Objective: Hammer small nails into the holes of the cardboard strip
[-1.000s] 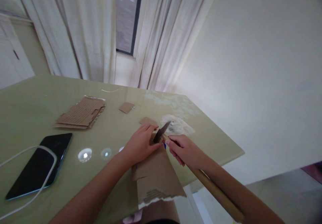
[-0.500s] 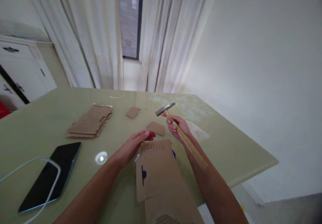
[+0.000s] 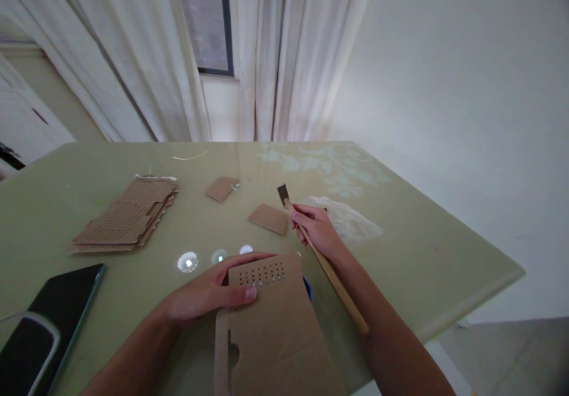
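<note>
My left hand grips the left edge of a brown cardboard piece, its thumb on top and its fingers underneath. Rows of small holes run along the cardboard's far end, and a slot with a round notch is cut near its left side. Something blue shows at the right edge, mostly hidden. In my right hand is a hammer with a wooden handle, held close to its metal head. The hammer is above the table, right of the cardboard and apart from it.
Left on the table lie a stack of perforated cardboard and a black tablet with a white cable. Two small cardboard pieces lie farther back. A crumpled translucent plastic bag sits behind my right hand.
My left hand has closed on the cardboard's far left edge, thumb over the top. The hammer has turned in my right hand, and the view has shifted to the right.
</note>
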`<state>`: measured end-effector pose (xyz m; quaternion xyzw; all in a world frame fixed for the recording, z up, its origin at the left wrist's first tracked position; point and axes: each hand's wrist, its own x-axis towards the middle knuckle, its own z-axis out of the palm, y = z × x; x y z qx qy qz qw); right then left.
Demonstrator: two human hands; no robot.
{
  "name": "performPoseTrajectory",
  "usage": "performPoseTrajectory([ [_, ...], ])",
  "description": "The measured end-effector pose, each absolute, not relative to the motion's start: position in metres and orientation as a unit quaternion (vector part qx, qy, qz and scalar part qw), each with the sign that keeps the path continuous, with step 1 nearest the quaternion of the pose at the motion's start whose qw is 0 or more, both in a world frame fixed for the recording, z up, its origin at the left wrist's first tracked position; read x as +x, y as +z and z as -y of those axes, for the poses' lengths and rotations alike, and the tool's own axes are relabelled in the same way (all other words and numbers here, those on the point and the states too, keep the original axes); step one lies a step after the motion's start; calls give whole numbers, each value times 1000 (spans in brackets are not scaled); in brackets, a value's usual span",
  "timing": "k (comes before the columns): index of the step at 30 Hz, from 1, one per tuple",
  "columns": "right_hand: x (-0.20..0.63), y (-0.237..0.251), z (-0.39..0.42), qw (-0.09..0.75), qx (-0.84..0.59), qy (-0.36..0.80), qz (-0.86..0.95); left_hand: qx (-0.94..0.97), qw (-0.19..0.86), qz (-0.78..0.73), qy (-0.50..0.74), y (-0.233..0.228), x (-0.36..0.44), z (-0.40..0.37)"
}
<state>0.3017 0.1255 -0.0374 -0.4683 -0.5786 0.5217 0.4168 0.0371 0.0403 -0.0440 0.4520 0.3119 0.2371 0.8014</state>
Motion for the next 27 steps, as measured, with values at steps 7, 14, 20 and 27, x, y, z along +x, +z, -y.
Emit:
performPoseTrajectory([
  [7, 287, -46, -111, 318, -532, 364, 695, 445, 797, -327, 247, -46, 39, -39],
  [14, 281, -65, -118, 262, -537, 315, 738, 455, 783, -341, 252, -48, 40, -39],
  [20, 279, -71, -119, 248, -545, 288, 748, 470, 778, -332, 253, -45, 43, -38],
  [27, 276, -71, -118, 260, -577, 247, 734, 481, 771, -336, 249, -43, 43, -38],
])
